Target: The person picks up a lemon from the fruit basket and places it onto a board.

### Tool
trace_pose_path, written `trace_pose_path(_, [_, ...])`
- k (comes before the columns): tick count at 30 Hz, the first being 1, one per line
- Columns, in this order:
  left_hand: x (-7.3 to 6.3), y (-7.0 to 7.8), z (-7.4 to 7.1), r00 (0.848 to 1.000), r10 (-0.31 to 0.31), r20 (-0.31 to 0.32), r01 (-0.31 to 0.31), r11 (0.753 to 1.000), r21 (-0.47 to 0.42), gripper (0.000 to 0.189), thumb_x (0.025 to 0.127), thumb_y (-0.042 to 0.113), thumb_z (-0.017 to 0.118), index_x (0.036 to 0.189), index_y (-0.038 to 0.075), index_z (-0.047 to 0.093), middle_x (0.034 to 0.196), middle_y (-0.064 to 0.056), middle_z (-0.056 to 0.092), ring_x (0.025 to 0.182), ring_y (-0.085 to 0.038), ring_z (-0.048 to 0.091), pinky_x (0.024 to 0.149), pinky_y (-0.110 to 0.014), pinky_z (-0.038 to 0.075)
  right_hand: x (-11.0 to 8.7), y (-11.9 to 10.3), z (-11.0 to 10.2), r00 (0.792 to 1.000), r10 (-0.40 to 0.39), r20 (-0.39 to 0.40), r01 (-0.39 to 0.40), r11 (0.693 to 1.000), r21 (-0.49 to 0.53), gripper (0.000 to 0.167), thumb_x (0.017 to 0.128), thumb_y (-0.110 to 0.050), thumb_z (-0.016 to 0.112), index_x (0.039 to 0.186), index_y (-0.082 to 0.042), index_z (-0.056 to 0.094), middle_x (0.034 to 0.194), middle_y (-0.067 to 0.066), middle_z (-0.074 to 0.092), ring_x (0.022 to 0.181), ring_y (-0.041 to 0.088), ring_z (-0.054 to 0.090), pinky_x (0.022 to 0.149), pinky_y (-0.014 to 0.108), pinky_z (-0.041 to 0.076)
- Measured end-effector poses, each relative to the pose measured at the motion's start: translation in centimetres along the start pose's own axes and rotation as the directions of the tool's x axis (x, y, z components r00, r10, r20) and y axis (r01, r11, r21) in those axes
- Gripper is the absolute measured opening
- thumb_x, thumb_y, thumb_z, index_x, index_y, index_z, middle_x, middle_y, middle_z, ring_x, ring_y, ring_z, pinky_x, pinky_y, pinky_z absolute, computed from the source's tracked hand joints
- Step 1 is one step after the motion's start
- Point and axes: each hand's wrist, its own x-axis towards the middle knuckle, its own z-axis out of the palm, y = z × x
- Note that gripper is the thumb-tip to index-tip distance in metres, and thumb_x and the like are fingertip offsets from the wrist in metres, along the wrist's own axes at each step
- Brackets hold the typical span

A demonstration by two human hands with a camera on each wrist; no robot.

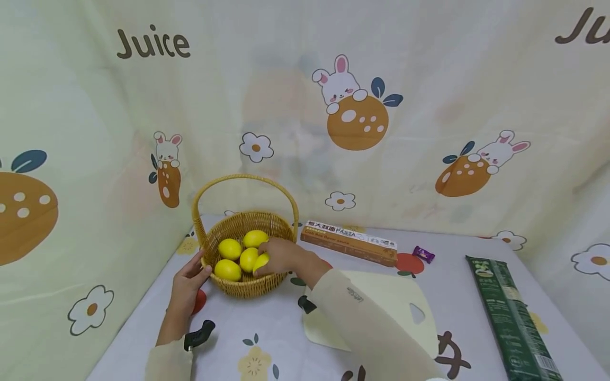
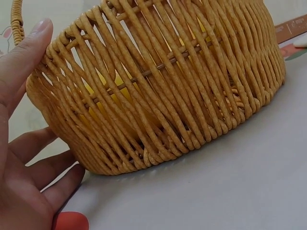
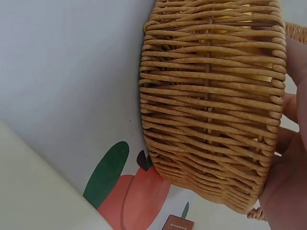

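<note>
- The basket's (image 1: 248,289) tall handle (image 1: 245,177) arches over its rear; the way in lies over the front rim.
- The right hand (image 1: 285,256) fills the right-front opening, the left hand (image 1: 185,286) blocks the left side.
- The pasta box (image 1: 348,243) crowds the right rear.
- Free counter (image 1: 252,320) lies between the forearms, and between cutting board (image 1: 395,291) and green packet (image 1: 512,317).

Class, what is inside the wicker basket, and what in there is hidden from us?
Five yellow fruits show inside the wicker basket; the right hand, reaching in, partly covers one. Whatever may lie beneath the fruits or behind that hand is covered and cannot be seen.
</note>
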Motion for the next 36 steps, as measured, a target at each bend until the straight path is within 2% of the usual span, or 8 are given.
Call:
trace_pose_path(7, [0.1, 0.0, -0.4, 1.0, 0.0, 0.008, 0.0, 1.0, 0.008, 0.06, 0.094, 0.02, 0.067, 0.149, 0.02, 0.042, 0.147, -0.013, 0.044, 0.129, -0.02, 0.045, 0.091, -0.016, 0.046, -1.0, 0.0, -0.4, 0.995, 0.016, -0.095, -0.004, 0.993, 0.119, 0.07, 0.079, -0.062, 0.07, 0.135, -0.021, 0.057, 0.137, 0.001, 0.051, 0.123, 0.022, 0.048, 0.103, 0.043, 0.041])
trace_pose_path(16, [0.2, 0.2, -0.5, 0.999, 0.031, 0.016, -0.032, 0.999, 0.011, 0.06, 0.095, 0.021, 0.065, 0.149, 0.018, 0.041, 0.148, -0.014, 0.043, 0.129, -0.02, 0.044, 0.091, -0.016, 0.046, -2.9, 0.7, -1.2, 0.961, 0.011, -0.275, 0.043, 0.981, 0.19, 0.069, 0.079, -0.059, 0.073, 0.134, -0.021, 0.059, 0.134, 0.002, 0.047, 0.112, 0.024, 0.051, 0.094, 0.042, 0.046])
trace_pose_path(20, [0.1, 0.0, -0.4, 1.0, 0.023, 0.004, -0.023, 0.999, 0.025, 0.059, 0.095, 0.02, 0.065, 0.149, 0.018, 0.041, 0.147, -0.015, 0.043, 0.127, -0.017, 0.045, 0.09, -0.014, 0.045, -3.9, 0.7, -1.5, 0.953, 0.021, -0.302, 0.038, 0.982, 0.187, 0.068, 0.078, -0.058, 0.074, 0.134, -0.022, 0.06, 0.136, 0.002, 0.046, 0.114, 0.025, 0.05, 0.093, 0.043, 0.047])
trace_pose_path(23, [0.0, -0.1, -0.3, 1.0, 0.016, 0.002, -0.017, 1.0, 0.024, 0.06, 0.095, 0.02, 0.066, 0.149, 0.018, 0.042, 0.147, -0.017, 0.043, 0.124, -0.015, 0.047, 0.089, -0.013, 0.046, -4.7, 0.7, -1.5, 0.945, 0.035, -0.325, 0.028, 0.982, 0.188, 0.066, 0.078, -0.058, 0.074, 0.132, -0.023, 0.06, 0.131, 0.001, 0.047, 0.11, 0.023, 0.05, 0.089, 0.04, 0.048])
trace_pose_path(29, [0.1, 0.0, -0.2, 0.999, 0.032, 0.0, -0.032, 0.999, -0.001, 0.06, 0.094, 0.022, 0.067, 0.148, 0.017, 0.043, 0.145, -0.02, 0.044, 0.117, -0.008, 0.051, 0.088, -0.014, 0.047, -6.3, 1.5, -1.4, 0.914, 0.114, -0.39, -0.035, 0.978, 0.204, 0.066, 0.075, -0.064, 0.073, 0.125, -0.022, 0.065, 0.108, -0.004, 0.045, 0.092, 0.016, 0.047, 0.075, 0.031, 0.047])
trace_pose_path(31, [0.1, 0.0, -0.3, 1.0, 0.03, -0.006, -0.03, 1.0, 0.002, 0.059, 0.094, 0.022, 0.066, 0.149, 0.017, 0.042, 0.145, -0.021, 0.044, 0.116, -0.008, 0.052, 0.087, -0.013, 0.047, -6.8, 2.0, -1.2, 0.909, 0.13, -0.396, -0.047, 0.976, 0.212, 0.064, 0.076, -0.062, 0.073, 0.123, -0.02, 0.066, 0.104, -0.004, 0.044, 0.09, 0.016, 0.047, 0.073, 0.03, 0.046])
trace_pose_path(33, [0.1, 0.1, -0.3, 1.0, 0.021, -0.01, -0.021, 1.0, 0.005, 0.059, 0.095, 0.022, 0.066, 0.149, 0.018, 0.042, 0.145, -0.021, 0.044, 0.116, -0.008, 0.052, 0.087, -0.013, 0.047, -7.4, 2.4, -0.8, 0.907, 0.144, -0.395, -0.056, 0.972, 0.227, 0.061, 0.077, -0.059, 0.074, 0.122, -0.019, 0.067, 0.104, -0.003, 0.045, 0.091, 0.017, 0.048, 0.074, 0.031, 0.047])
trace_pose_path(36, [0.1, 0.0, -0.3, 1.0, 0.005, -0.003, -0.005, 1.0, 0.001, 0.06, 0.095, 0.023, 0.065, 0.149, 0.018, 0.041, 0.146, -0.019, 0.043, 0.119, -0.011, 0.05, 0.088, -0.014, 0.046, -8.2, 3.2, -0.2, 0.901, 0.165, -0.4, -0.075, 0.97, 0.231, 0.057, 0.077, -0.057, 0.075, 0.12, -0.02, 0.069, 0.115, 0.0, 0.05, 0.102, 0.021, 0.05, 0.08, 0.034, 0.048])
